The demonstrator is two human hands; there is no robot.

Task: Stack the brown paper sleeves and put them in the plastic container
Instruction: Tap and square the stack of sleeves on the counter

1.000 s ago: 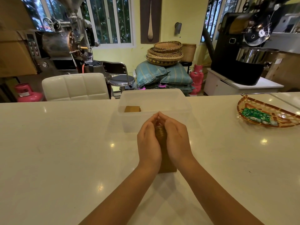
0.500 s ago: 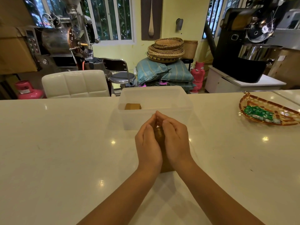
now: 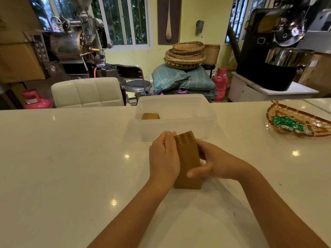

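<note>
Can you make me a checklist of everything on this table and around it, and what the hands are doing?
Surface: white glossy counter, ceiling lights reflected in it.
Job's things: stack of brown paper sleeves standing on the counter; plastic container behind it, with another brown bundle inside at its left.
Clutter: woven tray holding green packets, far right.
Hands: left hand and right hand press the stack from both sides.
Cables: nothing seen.
Surroundings: white chair, roasting machines, stacked baskets, pink gas cylinders.
</note>
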